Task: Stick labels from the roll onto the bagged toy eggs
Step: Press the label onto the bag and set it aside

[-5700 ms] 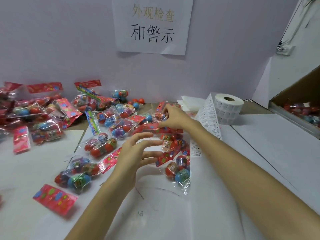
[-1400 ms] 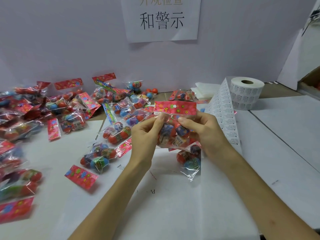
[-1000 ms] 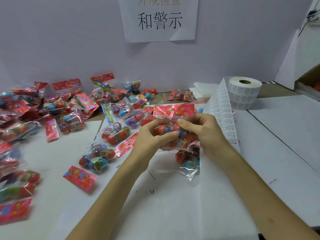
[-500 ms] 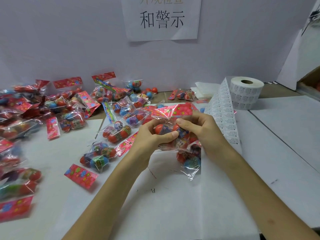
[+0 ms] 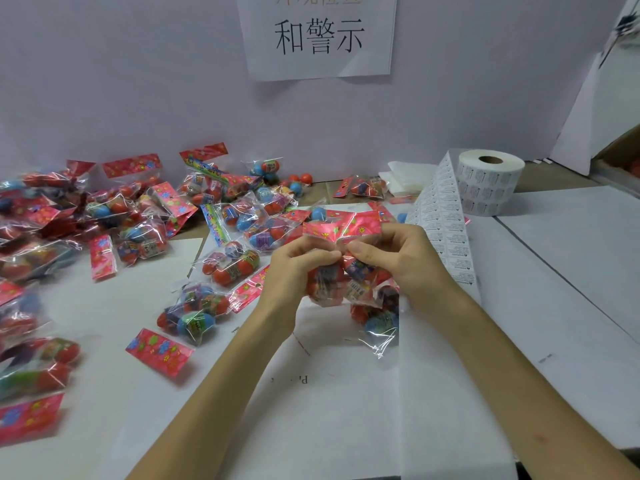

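I hold one clear bag of toy eggs with a red flowered header card above the middle of the table. My left hand pinches the bag's left side and my right hand pinches its right side, thumbs nearly meeting at the top of the eggs. The header card is bent back and creased above my fingers. A white label roll stands at the back right, and its unrolled strip of labels runs down past my right wrist. Another bag of eggs lies just under the held one.
Several more bagged eggs lie scattered over the left half of the white-papered table, piled thickest at the far left. A few loose eggs sit by the back wall, where a paper sign hangs. A cardboard box stands at far right.
I picked this bag from the pile and raised it with both hands. Over the last second the header card has folded back and my thumbs have closed in toward each other.
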Available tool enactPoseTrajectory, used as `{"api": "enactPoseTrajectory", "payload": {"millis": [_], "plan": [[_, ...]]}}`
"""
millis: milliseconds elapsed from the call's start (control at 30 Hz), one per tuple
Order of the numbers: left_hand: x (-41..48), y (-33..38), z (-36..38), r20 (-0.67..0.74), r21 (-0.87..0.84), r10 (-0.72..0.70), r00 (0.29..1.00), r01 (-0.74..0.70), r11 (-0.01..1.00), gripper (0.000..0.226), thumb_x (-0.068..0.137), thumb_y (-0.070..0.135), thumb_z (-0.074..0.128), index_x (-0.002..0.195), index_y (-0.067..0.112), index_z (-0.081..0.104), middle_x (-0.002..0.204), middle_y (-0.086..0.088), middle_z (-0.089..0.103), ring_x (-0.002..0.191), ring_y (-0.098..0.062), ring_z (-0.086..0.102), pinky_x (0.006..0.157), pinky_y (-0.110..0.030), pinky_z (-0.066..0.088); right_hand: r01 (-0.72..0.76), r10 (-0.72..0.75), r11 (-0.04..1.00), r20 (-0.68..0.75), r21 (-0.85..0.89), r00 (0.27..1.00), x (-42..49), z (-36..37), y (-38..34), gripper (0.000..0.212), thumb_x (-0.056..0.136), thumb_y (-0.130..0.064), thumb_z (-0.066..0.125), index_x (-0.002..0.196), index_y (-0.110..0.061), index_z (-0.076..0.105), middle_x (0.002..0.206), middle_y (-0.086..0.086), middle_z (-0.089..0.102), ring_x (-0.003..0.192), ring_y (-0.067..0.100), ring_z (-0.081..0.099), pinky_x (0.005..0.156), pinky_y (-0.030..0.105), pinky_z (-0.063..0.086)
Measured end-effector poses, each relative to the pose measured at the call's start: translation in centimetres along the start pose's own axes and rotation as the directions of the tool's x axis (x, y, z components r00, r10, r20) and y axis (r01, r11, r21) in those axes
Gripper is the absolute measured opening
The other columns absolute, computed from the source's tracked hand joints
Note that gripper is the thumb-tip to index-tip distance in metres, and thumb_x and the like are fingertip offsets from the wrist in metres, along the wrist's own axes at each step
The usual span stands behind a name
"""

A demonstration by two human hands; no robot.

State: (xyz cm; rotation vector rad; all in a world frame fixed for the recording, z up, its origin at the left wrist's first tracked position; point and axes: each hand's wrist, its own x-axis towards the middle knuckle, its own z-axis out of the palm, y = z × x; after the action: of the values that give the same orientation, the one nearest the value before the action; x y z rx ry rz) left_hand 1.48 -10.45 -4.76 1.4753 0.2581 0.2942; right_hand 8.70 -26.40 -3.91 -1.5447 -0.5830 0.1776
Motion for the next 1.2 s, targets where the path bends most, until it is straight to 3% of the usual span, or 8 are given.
{"api": "enactPoseTrajectory", "payload": {"millis": [233,467,600,733,867,967,1100,1200], "plan": [[-0.2,-0.1,0.7,-0.018,0.008,0.046,0.999,-0.045,0.999,0.017,0.097,0.030,0.068,0.111,0.020,0.071,0.109,-0.003,0.076,0.106,-0.025,0.072,0.086,-0.041,0.063,-0.014,0.020,0.998,-0.120,0.054,0.993,0.1,0.1,-0.2,0.006,0.087,-0.015,0.078,0.084,-0.010,0.078,0.081,0.016,0.076,0.073,0.028,0.072,0.072,0.049,0.061],[-0.6,0.4,0.3,-0.134,0.161,0.409,0.902,-0.388,0.908,0.040,0.080,0.042,0.080,0.113,0.031,0.062,0.109,0.014,0.073,0.098,0.001,0.069,0.078,-0.011,0.053,0.002,0.059,0.986,-0.357,0.169,0.932,0.5,-0.7,-0.4,0.008,0.089,-0.020,0.077,0.096,-0.015,0.077,0.080,-0.003,0.075,0.076,0.015,0.072,0.074,0.045,0.061],[-0.8,-0.5,1.2,-0.011,0.300,0.363,0.932,-0.344,0.890,0.052,0.079,0.048,0.083,0.123,0.030,0.062,0.116,0.017,0.070,0.106,0.000,0.066,0.079,-0.011,0.054,0.014,0.010,0.963,-0.087,0.267,0.996,0.0,-0.1,-0.6,0.021,0.090,-0.025,0.074,0.103,-0.009,0.073,0.091,0.007,0.077,0.081,0.025,0.075,0.068,0.038,0.061],[-0.4,-0.6,0.6,-0.099,0.096,0.253,0.962,-0.243,0.965,0.035,0.091,0.019,0.078,0.123,0.018,0.065,0.108,-0.002,0.076,0.097,-0.016,0.075,0.081,-0.025,0.060,0.032,-0.079,0.972,0.201,0.232,0.976,-0.2,-0.6,-0.8,0.030,0.098,-0.029,0.059,0.120,-0.013,0.070,0.119,0.011,0.073,0.110,0.030,0.071,0.083,0.036,0.060],[0.0,0.1,-0.1,-0.091,-0.164,0.006,0.996,-0.021,0.986,0.034,0.097,0.025,0.069,0.127,0.011,0.064,0.109,-0.009,0.078,0.098,-0.025,0.077,0.085,-0.036,0.064,0.108,-0.075,0.976,-0.178,0.188,0.981,0.8,-2.6,-1.3,0.013,0.094,-0.009,0.063,0.097,-0.015,0.074,0.091,0.005,0.076,0.083,0.015,0.072,0.072,0.026,0.056],[0.3,0.2,-0.3,-0.102,-0.158,-0.059,0.993,0.042,0.987,0.023,0.097,0.033,0.069,0.114,0.018,0.069,0.097,0.001,0.081,0.099,-0.020,0.076,0.076,-0.029,0.061,0.003,-0.061,0.995,-0.572,-0.101,0.818,1.3,-5.3,-0.6,0.016,0.089,-0.006,0.069,0.089,-0.021,0.072,0.087,-0.005,0.072,0.077,0.005,0.064,0.077,0.028,0.054],[0.4,0.0,-0.5,-0.113,-0.095,-0.065,0.991,0.055,0.994,0.024,0.096,0.030,0.070,0.117,0.018,0.067,0.095,0.002,0.080,0.095,-0.017,0.074,0.068,-0.025,0.056,-0.348,0.076,0.879,-0.627,-0.325,0.775,1.6,-7.6,1.1,0.042,0.085,-0.022,0.074,0.123,-0.020,0.056,0.126,0.007,0.060,0.110,0.022,0.058,0.095,0.036,0.048],[0.4,0.0,-0.4,-0.121,-0.032,-0.055,0.991,0.051,0.998,0.042,0.093,0.026,0.075,0.130,0.016,0.059,0.110,-0.006,0.077,0.093,-0.020,0.077,0.068,-0.026,0.061,-0.459,0.183,0.812,-0.590,-0.361,0.787,1.7,-8.0,1.6,0.052,0.084,-0.030,0.072,0.129,-0.022,0.047,0.129,0.007,0.058,0.117,0.030,0.057,0.105,0.050,0.045]]}}
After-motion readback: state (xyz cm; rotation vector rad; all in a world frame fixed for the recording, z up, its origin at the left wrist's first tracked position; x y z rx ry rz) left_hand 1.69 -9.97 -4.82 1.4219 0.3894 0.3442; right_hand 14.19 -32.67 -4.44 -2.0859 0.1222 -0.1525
